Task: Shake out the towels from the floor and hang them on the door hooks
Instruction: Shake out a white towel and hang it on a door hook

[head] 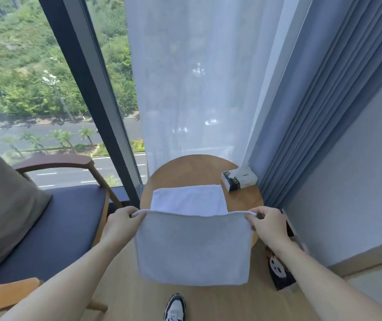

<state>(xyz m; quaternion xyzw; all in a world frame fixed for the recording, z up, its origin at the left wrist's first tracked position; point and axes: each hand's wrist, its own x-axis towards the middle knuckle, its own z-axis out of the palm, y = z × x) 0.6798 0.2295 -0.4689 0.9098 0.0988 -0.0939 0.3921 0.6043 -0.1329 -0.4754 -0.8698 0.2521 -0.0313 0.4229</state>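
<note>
White towel (193, 249), hung flat in the air by its top corners, pinched by left hand (121, 220) and right hand (267, 222), in front of round wooden table (243, 198) bearing a folded white towel (189, 200) and tissue box (239, 178); armchair (53, 218) to the left, curtains (312, 89) behind.

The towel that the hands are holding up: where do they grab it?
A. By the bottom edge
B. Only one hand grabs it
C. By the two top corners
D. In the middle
C. The left hand and the right hand each pinch a top corner of the towel, and it hangs down flat between them in front of the round table.
</note>
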